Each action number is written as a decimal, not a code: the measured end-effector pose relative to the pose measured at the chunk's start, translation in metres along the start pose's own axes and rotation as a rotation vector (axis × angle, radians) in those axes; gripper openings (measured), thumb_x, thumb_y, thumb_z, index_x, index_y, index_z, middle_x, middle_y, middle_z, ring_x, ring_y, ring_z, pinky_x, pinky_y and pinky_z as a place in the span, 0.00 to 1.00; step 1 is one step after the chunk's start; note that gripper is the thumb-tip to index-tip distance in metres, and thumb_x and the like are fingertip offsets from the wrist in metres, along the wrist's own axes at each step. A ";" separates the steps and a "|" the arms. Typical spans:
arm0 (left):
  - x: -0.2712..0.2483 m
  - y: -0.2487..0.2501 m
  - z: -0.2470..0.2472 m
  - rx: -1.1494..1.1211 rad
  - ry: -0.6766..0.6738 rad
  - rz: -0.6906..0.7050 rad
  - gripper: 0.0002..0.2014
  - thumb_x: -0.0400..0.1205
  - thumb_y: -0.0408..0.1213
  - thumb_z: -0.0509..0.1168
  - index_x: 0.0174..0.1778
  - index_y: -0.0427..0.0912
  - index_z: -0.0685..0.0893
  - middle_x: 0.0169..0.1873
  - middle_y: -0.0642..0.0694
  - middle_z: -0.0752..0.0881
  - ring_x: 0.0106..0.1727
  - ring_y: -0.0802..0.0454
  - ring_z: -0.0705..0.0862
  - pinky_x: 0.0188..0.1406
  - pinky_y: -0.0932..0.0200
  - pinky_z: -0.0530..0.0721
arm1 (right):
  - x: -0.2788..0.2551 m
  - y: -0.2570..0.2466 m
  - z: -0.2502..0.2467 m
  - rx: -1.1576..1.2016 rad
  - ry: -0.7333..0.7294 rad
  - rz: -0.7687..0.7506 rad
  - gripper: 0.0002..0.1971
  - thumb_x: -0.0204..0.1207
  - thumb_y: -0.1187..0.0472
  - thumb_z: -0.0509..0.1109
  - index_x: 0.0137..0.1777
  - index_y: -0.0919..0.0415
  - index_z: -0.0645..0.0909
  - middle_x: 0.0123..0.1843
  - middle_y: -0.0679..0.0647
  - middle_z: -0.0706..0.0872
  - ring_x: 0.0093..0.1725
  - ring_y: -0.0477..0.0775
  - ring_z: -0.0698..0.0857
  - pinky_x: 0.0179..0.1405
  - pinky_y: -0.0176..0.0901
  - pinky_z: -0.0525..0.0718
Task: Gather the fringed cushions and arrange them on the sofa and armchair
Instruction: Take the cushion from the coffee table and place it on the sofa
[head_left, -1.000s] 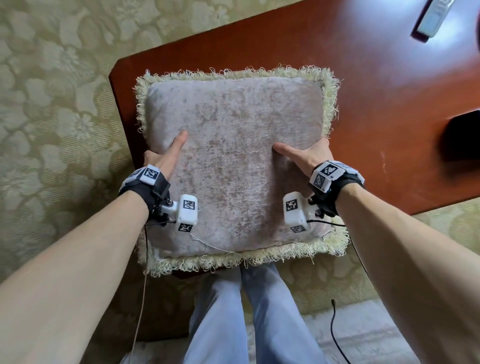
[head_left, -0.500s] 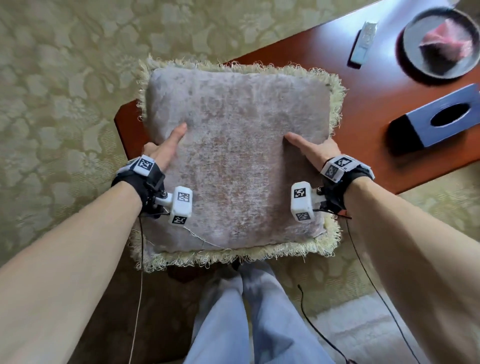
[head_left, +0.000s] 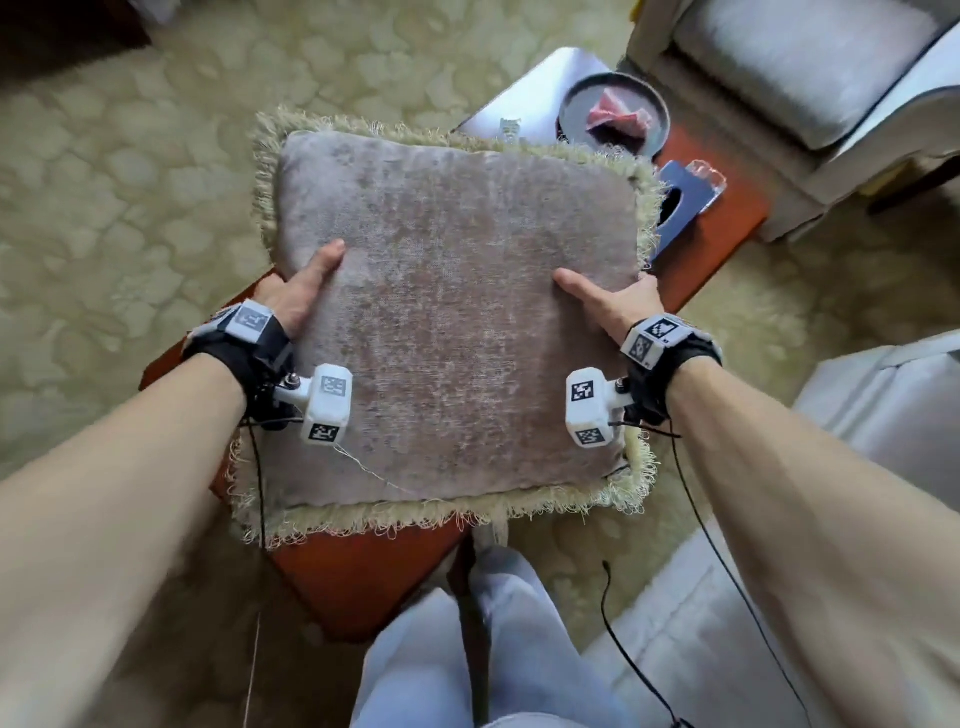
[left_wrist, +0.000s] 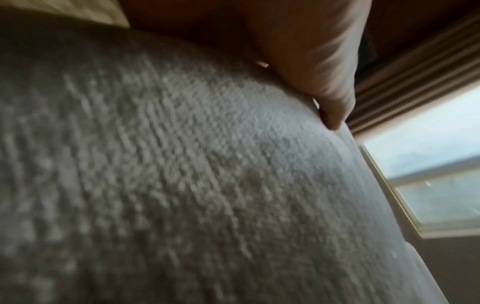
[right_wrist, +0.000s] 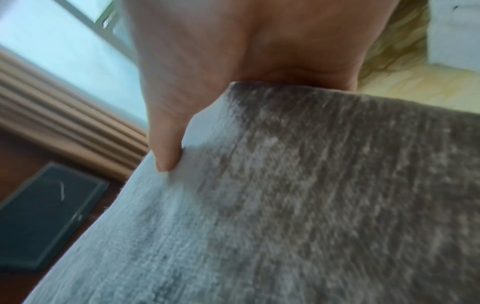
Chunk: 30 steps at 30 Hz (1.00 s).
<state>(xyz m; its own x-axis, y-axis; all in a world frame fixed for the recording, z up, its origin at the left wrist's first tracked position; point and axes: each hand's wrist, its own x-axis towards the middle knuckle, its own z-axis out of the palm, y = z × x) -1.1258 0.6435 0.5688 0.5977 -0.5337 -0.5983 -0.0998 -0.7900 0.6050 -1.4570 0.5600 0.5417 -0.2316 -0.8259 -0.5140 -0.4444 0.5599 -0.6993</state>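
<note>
Grip: left hand (head_left: 298, 291) and right hand (head_left: 608, 306) clamp the cushion (head_left: 452, 317) – thumbs on top.
Left: carrying it to the armchair (head_left: 810, 88) – far right.

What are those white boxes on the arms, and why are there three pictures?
No robot here: a person wears three cameras. The white boxes are wrist cameras; the big picture comes from a camera on the head, looking down. The left hand and right hand grip a fringed cushion by its sides, thumbs on top, above a red-brown table. On the table sit a dark dish holding something pink and a blue box. A pale armchair stands beyond. The other two pictures look along each hand, so you see thumbs pressing fuzzy fabric up close.
</note>
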 end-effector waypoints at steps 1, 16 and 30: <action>-0.004 0.010 0.007 0.030 -0.022 0.040 0.58 0.70 0.78 0.67 0.83 0.33 0.71 0.75 0.34 0.81 0.54 0.41 0.81 0.53 0.53 0.76 | -0.005 0.004 -0.014 0.020 0.040 0.010 0.57 0.51 0.32 0.86 0.76 0.62 0.69 0.64 0.51 0.82 0.58 0.50 0.83 0.59 0.39 0.77; -0.163 0.113 0.161 0.277 -0.511 0.563 0.46 0.73 0.72 0.71 0.78 0.40 0.79 0.68 0.41 0.85 0.62 0.42 0.86 0.55 0.57 0.79 | -0.177 0.118 -0.217 0.306 0.738 0.293 0.55 0.58 0.32 0.83 0.73 0.64 0.60 0.68 0.59 0.77 0.68 0.59 0.79 0.70 0.46 0.72; -0.466 0.038 0.299 0.500 -0.953 0.878 0.44 0.73 0.71 0.71 0.77 0.44 0.81 0.69 0.43 0.85 0.56 0.46 0.83 0.53 0.60 0.78 | -0.449 0.309 -0.340 0.630 1.123 0.605 0.57 0.63 0.33 0.81 0.80 0.66 0.55 0.76 0.64 0.74 0.73 0.64 0.77 0.68 0.50 0.73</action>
<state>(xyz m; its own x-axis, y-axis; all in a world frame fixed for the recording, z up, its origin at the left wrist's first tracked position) -1.6459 0.7723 0.7131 -0.5556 -0.7444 -0.3705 -0.5483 -0.0069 0.8362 -1.7841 1.0806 0.7252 -0.9288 0.1011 -0.3565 0.3535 0.5297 -0.7710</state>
